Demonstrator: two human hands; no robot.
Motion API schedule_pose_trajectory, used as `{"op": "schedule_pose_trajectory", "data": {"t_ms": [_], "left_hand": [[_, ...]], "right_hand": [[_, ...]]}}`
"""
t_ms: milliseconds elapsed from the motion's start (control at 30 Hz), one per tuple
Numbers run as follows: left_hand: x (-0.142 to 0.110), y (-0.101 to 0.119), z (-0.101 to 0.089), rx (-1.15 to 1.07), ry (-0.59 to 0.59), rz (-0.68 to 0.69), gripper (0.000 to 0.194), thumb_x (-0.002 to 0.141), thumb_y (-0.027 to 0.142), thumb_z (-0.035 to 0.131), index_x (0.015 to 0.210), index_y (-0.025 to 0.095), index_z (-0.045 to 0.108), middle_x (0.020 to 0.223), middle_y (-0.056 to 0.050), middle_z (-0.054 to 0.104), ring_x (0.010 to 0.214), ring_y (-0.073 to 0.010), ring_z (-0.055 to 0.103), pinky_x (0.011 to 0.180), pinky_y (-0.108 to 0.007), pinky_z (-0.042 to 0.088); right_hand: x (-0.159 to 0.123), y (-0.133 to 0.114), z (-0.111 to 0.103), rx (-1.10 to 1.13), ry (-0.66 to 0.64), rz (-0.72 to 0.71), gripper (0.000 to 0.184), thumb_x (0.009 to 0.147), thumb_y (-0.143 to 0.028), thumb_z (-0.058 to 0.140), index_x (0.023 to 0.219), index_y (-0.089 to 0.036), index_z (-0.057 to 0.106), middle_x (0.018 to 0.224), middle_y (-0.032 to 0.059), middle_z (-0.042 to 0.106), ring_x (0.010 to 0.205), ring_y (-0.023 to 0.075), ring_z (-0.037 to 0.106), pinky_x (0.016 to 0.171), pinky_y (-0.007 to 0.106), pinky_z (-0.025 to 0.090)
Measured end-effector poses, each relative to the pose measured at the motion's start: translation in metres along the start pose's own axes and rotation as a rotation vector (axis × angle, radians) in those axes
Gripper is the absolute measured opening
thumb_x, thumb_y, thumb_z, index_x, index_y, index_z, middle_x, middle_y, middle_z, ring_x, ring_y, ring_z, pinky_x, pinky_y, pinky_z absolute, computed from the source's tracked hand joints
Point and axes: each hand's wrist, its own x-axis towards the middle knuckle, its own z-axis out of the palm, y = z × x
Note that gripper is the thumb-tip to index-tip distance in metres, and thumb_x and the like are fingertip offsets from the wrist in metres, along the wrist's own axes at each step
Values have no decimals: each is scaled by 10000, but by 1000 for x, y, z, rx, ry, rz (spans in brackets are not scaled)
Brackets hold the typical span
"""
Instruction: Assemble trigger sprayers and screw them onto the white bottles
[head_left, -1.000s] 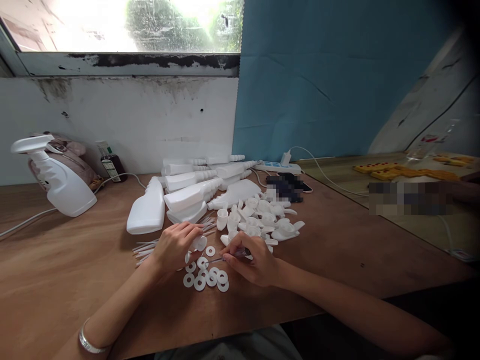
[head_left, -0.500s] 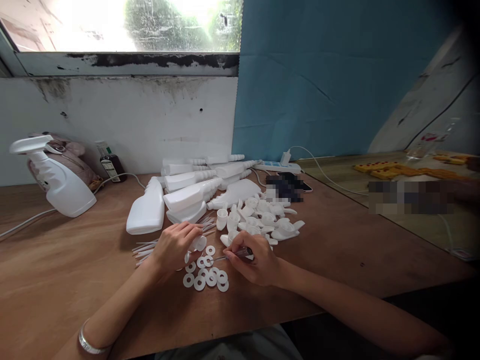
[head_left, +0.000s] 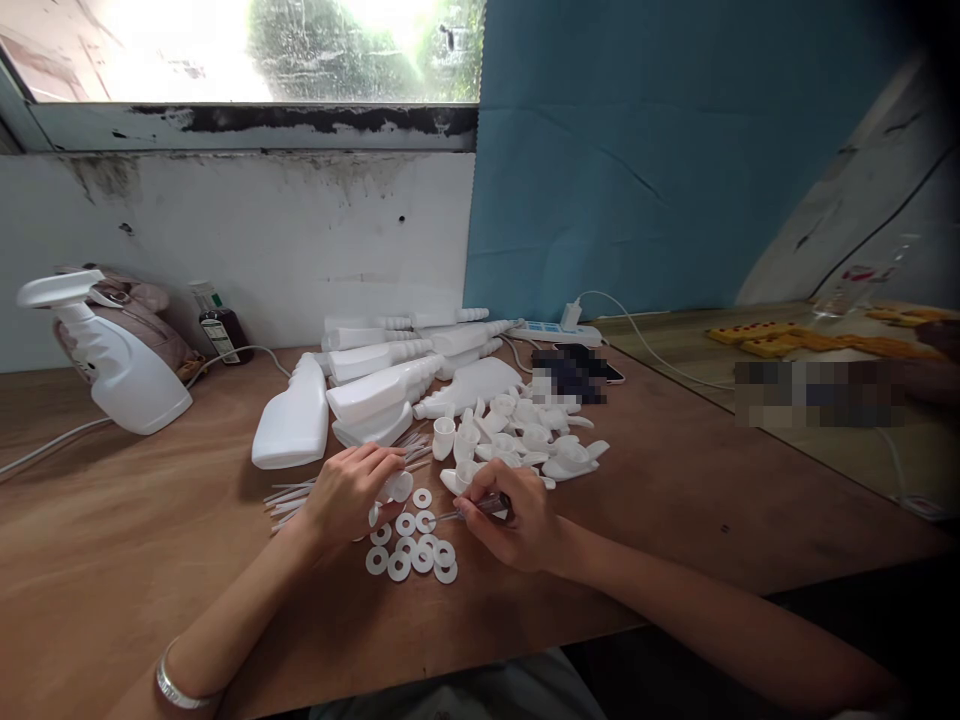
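My left hand [head_left: 349, 500] is closed around a white trigger spray head [head_left: 397, 487], its round collar facing right; the fingers cover much of it. My right hand [head_left: 514, 515] grips a screwdriver-like tool [head_left: 491, 505] with a thin shaft pointing left. The shaft's tip lies at a flat white ring washer [head_left: 425, 521]. Several more washers [head_left: 400, 565] lie loose on the table below and between my hands. Beyond my right hand is a heap of white spray heads [head_left: 536, 438]. Thin white tubes [head_left: 289, 500] stick out from behind my left hand.
White bottles [head_left: 382, 385] are stacked at the back, one standing bottle [head_left: 294, 420] beside them. An assembled spray bottle [head_left: 135, 370], a pink bag [head_left: 161, 320] and a dark bottle [head_left: 221, 325] sit left. A power strip [head_left: 559, 333] and phone [head_left: 592, 362] lie behind the heap.
The washer at the tool's tip has slid slightly right, apart from the one beside it. My right hand has shifted a little right; my left hand stays in place.
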Motion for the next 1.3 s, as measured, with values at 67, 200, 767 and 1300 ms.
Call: {"op": "schedule_pose_trajectory", "data": {"t_ms": [67,200,767,1300], "left_hand": [[0,0,0,1,-3,-2,180,757,218,560,920,167,503,1036,-81,657,895,-234,606,696,-335,476],[0,0,0,-4,-8,-3,171,760,216,556,916,169,502,1038,-80,657,893,-234,607,696,-332,476],[0,1,0,-4,2,2,160,762,221,551,905,164,507,1023,-83,662,884,-241,614,687,-344,485],[1,2,-1,-18,-8,-11,152,768,213,538,911,165,524,1032,-95,660,900,-237,615,714,-340,492]], "right_hand": [[0,0,0,7,4,-9,111,776,-124,514,774,-198,431,516,-73,450,370,48,390,370,163,312],[-1,1,1,-3,-11,-15,99,790,-138,509,776,-199,433,517,-67,471,380,55,399,381,171,320],[1,0,1,-65,-1,16,111,787,-137,490,758,-207,409,525,-69,456,386,59,401,405,171,333],[-1,2,4,11,-17,-55,98,787,-133,516,775,-199,444,507,-67,480,370,59,405,390,178,332]]}}
